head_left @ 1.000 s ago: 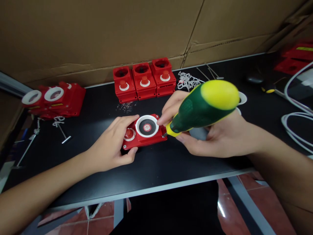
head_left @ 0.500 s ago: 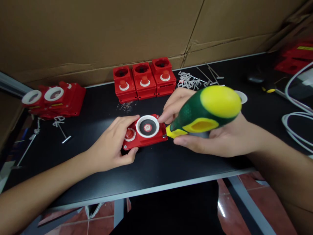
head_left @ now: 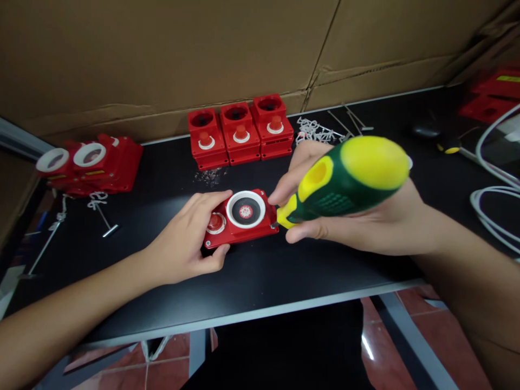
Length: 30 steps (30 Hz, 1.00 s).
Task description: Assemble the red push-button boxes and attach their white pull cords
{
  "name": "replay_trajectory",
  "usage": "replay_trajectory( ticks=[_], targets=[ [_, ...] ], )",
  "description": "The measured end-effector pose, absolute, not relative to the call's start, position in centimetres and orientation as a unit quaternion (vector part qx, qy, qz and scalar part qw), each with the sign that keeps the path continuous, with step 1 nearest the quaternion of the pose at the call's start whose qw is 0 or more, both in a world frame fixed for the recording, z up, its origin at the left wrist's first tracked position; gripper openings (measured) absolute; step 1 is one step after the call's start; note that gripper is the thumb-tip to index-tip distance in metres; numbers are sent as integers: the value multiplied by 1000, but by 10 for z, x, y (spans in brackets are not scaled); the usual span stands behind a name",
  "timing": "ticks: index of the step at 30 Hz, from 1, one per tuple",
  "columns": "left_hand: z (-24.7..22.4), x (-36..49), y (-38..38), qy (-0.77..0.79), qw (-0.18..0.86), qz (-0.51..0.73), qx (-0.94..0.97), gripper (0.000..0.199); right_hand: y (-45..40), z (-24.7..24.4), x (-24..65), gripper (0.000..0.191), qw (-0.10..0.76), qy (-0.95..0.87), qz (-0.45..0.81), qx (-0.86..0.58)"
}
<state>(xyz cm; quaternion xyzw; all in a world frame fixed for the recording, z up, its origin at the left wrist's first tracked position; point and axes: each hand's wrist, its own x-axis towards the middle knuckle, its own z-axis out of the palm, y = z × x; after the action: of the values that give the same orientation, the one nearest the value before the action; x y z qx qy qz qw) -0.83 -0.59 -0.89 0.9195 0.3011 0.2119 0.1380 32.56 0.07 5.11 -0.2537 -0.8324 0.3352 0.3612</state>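
Note:
A red alarm-like unit (head_left: 257, 234) lies on the black table, with a white-ringed black disc and a smaller red dome in a white collar on its face. My left hand (head_left: 189, 238) grips its left end, thumb on the near edge and fingers over the far one. In my right hand (head_left: 382, 225) is a green and yellow screwdriver (head_left: 349, 179), its fingers and thumb round the handle. The screwdriver's tip meets the unit's near right corner, where a screw seems to sit, though the tip partly covers it. Another screw (head_left: 208, 244) shows at the near left corner.
Three red housings (head_left: 240, 135) stand in a row at the back, with dark crumbs (head_left: 210, 176) before them. More red units (head_left: 122, 165) with white rings are at left, near a T-shaped metal rod (head_left: 106, 219). White chains (head_left: 314, 130) and a white cable (head_left: 493, 208) lie rightward.
The screwdriver handle has turned about its axis in my right hand, its yellow patch moving to the upper side. My left hand and the red unit stay in place.

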Motion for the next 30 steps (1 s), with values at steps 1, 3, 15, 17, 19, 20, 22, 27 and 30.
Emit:
replay_trajectory(
  ticks=[1,3,15,17,19,20,22,27,30],
  targets=[
    [-9,-8,-6,299,133,212,921,80,0,51,325,34,354,-836,330,-259],
    [-9,-8,-5,295,125,216,922,78,0,51,324,35,353,-837,328,-260],
    [-7,-8,-6,301,136,215,919,79,2,48,326,28,351,-827,393,-195],
    [-6,-8,-6,300,137,214,919,79,2,47,325,29,359,-826,386,-199],
    [-7,-8,-6,301,139,212,919,80,1,46,325,28,364,-824,381,-208],
    [-7,-8,-6,301,139,212,919,80,1,45,325,27,366,-822,381,-214],
    [-8,-8,-6,301,136,212,920,79,0,44,325,28,366,-814,384,-236],
    [-7,-7,-6,298,126,210,923,75,-1,45,323,29,369,-805,386,-256],
    [-7,-7,-7,303,136,204,921,77,-1,46,323,26,361,-807,413,-218]
  ],
)
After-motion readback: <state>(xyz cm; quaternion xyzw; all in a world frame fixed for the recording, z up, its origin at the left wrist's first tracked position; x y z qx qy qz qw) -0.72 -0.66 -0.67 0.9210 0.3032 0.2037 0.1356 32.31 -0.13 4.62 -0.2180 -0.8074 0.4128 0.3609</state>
